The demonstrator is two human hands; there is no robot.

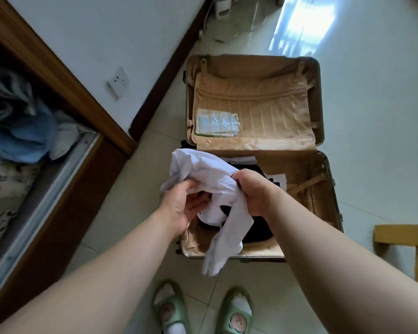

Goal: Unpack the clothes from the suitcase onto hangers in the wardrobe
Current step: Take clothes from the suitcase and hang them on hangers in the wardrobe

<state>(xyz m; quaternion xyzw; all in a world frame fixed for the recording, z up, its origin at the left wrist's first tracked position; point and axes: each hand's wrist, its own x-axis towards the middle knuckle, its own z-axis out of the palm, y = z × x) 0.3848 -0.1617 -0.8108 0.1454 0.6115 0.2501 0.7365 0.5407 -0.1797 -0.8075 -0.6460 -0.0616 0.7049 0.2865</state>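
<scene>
An open suitcase (323, 179) with tan lining lies flat on the tiled floor in front of me. I hold a crumpled white garment (198, 169) above its near half. My right hand (253, 191) grips a bunch of the fabric from above. My left hand (181, 206) holds the cloth from below, fingers curled into it. A white sleeve hangs down past the suitcase's front rim. Dark clothes (256, 227) lie in the near half under the white garment. The wardrobe (65, 179) stands open at the left with a wooden frame and sliding rail. No hanger is visible.
Blue and patterned folded clothes (19, 138) fill the wardrobe's bottom. A clear plastic packet (217, 124) sits in the suitcase lid's mesh pocket. A wooden furniture corner (405, 239) juts in at the right. My feet in green slippers (234, 312) stand just before the suitcase.
</scene>
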